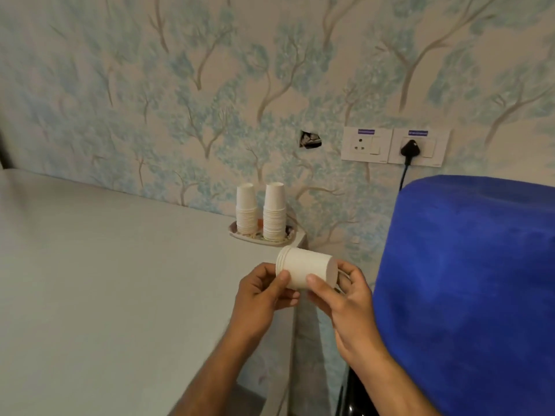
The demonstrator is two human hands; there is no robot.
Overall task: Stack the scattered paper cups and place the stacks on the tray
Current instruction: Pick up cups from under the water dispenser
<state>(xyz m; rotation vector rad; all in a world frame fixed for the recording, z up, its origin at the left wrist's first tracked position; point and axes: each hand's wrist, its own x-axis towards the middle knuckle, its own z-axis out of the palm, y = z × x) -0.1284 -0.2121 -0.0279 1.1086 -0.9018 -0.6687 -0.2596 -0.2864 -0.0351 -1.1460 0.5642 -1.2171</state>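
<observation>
Item: short stack of paper cups (pixel 306 273), white, nested, lying on its side in mid-air at lower centre of the frame. Rims point to the frame's left, closed base to the right.

Left hand (pixel 264 295): grip closed on the rim end of the short stack, thumb across the front, fingers curled beneath. Right hand (pixel 345 298): grip closed on the base end, thumb on the front wall, fingers wrapped behind the base. The stack lies between the two hands, touching both, held over the right edge of the bench (pixel 120 265).

Tray (pixel 240 237): small, pale, patterned, at the far right corner of the bench against the wall, directly above the hands in the frame. It carries two upright stacks of cups, mouths down: left stack (pixel 246 210) and right stack (pixel 274 211), standing just beside each other, apart from the held stack.

Surroundings: tree-patterned wallpaper (pixel 180 85); two socket plates (pixel 396 145) at centre right, a black plug (pixel 410 147) in the right one; a blue cloth cover (pixel 465 280) filling the lower right.
</observation>
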